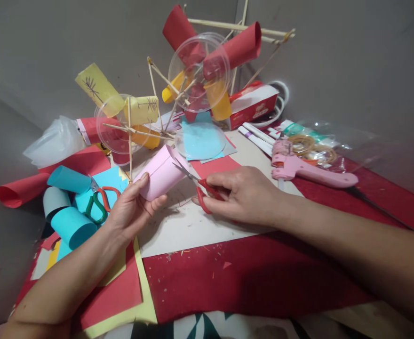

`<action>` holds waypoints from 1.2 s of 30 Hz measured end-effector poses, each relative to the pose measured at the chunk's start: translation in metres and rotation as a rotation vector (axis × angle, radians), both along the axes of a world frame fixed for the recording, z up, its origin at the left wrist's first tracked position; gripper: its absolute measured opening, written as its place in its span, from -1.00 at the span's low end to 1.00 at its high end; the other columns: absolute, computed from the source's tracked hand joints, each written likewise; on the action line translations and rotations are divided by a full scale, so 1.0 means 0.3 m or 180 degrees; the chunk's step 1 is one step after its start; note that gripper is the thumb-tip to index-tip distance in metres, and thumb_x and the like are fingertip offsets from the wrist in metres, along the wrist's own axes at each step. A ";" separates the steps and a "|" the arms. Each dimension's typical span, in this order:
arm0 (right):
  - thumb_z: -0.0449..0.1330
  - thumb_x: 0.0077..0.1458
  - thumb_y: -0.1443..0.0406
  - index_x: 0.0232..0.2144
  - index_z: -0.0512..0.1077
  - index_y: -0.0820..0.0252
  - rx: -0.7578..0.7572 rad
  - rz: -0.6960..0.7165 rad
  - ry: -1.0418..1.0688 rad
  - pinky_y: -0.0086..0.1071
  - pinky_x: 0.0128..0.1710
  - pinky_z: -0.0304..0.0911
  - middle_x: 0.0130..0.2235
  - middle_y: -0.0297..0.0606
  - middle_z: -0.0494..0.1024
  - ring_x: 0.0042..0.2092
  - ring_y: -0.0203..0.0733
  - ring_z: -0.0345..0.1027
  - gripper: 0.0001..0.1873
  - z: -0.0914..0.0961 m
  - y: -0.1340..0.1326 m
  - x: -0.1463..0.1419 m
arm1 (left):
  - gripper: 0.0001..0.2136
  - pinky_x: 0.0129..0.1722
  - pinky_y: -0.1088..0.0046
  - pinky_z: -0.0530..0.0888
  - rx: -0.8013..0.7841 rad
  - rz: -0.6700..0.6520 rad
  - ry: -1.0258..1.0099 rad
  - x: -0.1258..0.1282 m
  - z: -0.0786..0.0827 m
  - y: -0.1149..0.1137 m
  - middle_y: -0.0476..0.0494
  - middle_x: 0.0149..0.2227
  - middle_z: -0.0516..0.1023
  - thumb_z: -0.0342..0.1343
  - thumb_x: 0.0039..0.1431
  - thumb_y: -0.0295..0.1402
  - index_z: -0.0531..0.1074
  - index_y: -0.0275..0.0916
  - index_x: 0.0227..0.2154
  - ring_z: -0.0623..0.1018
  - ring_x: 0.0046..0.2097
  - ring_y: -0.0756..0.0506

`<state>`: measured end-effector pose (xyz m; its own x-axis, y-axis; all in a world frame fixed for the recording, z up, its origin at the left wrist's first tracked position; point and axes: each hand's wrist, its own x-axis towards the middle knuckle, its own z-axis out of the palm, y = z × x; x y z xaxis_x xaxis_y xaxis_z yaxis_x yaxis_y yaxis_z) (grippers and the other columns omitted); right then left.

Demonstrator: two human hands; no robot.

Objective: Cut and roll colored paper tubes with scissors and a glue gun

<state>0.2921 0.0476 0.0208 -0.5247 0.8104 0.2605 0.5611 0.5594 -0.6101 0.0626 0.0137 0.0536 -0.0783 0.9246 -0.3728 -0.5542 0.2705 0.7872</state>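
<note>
The pink paper tube is rolled and held over the white sheet, my left hand grasping its end. My right hand grips the red scissors, blades at its rim. In my judgement the cut is barely begun.

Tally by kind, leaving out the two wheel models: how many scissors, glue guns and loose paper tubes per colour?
Metal scissors: 2, red-handled pair in the right hand, red-and-green-handled pair lying apart
Pink plastic glue gun: 1
Pink rolled paper tube: 1, in the left hand
Teal rolled paper tubes: 2
Grey rolled paper tube: 1
Red rolled paper tube: 1
Total: 8
</note>
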 end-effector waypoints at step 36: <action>0.06 0.14 0.10 -0.61 0.39 0.19 0.0009 0.0030 0.0132 -0.38 -0.47 -0.11 -0.64 -0.38 0.26 -0.57 -0.39 0.04 -0.60 -0.031 0.007 -0.004 | -0.72 -0.48 0.53 0.70 -0.0019 0.0007 -0.0081 -0.004 -0.027 0.014 -0.12 -0.22 0.70 0.05 0.41 -0.52 0.44 -0.28 0.12 0.73 -0.28 -0.08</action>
